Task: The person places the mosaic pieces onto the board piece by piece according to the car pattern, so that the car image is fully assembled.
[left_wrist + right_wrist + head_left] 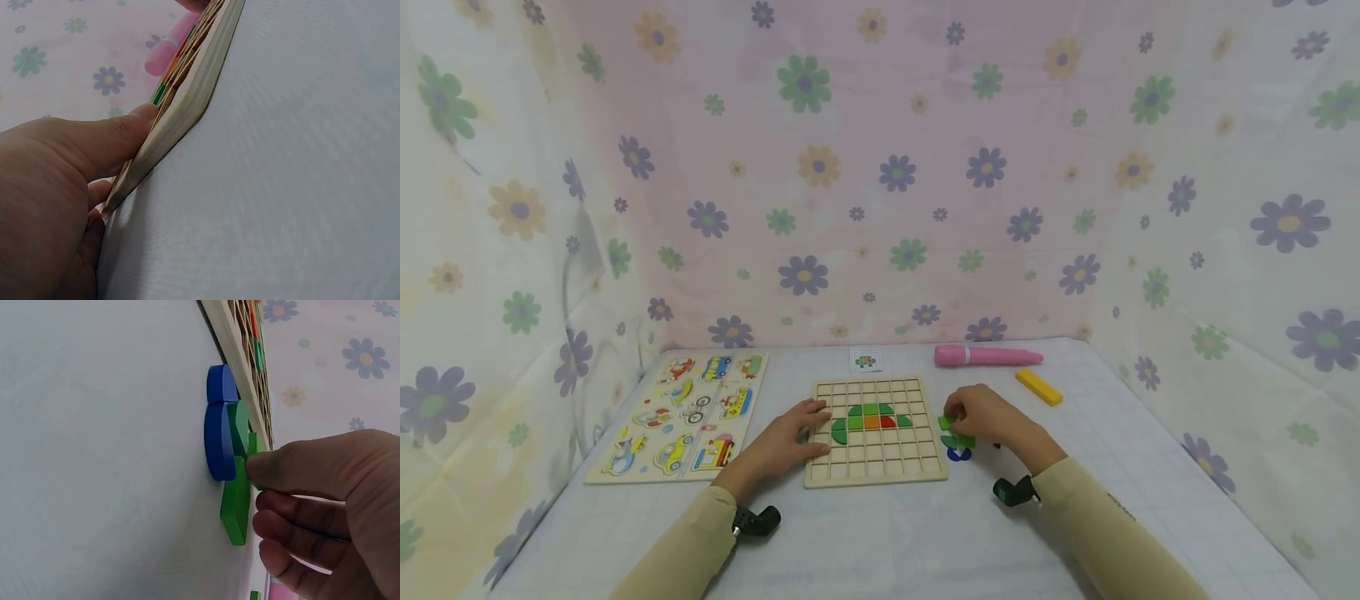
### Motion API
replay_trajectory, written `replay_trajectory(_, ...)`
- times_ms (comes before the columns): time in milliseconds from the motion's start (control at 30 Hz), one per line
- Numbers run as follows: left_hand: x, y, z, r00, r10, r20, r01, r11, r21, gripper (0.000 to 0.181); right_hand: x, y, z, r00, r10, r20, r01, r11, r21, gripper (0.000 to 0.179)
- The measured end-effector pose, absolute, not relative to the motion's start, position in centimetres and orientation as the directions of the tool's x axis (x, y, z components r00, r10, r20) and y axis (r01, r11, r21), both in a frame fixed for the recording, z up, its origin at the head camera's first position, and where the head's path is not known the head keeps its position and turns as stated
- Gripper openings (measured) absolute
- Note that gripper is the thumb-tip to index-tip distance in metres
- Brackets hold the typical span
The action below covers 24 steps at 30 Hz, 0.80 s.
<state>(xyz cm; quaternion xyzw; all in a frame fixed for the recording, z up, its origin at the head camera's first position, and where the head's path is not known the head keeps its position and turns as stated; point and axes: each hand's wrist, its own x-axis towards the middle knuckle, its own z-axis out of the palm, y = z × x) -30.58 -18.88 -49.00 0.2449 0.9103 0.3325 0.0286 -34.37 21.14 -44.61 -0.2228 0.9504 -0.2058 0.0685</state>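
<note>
A wooden grid board (876,475) lies in the middle of the table. Green, orange and red pieces (870,421) sit in its cells. My left hand (782,437) rests on the board's left edge with fingers spread; in the left wrist view its thumb (128,128) lies along the rim. To the right of the board, my right hand (988,415) pinches a small green block (945,422) between thumb and fingertips, partly hidden by the thumb in the right wrist view. Just below are more green pieces (236,503) and blue curved pieces (219,440), close to the board's edge.
A picture puzzle board (658,421) with vehicles and toys lies at the left. Behind the grid board is a small pattern card (866,360). A pink marker-like tube (988,357) and a yellow bar (1039,387) lie back right. Flowered cloth (880,225) encloses the table.
</note>
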Motion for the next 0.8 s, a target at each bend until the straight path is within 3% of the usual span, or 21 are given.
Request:
replay_trajectory(367,-30.8,-19.2,-49.2,-0.880,0.458,0.123,0.426,0.648,0.632,0.066,-33.7,17.4,-42.1,-0.806,-0.563,0.181,-0.582,0.700,-0.413,0.015)
replay_trajectory(800,-30.8,-19.0,-49.3,-0.887,0.450,0.107,0.403,0.638,0.656,0.067,-33.1,9.5,-42.6,-0.750,-0.653,0.104,-0.629,0.655,-0.419,0.011)
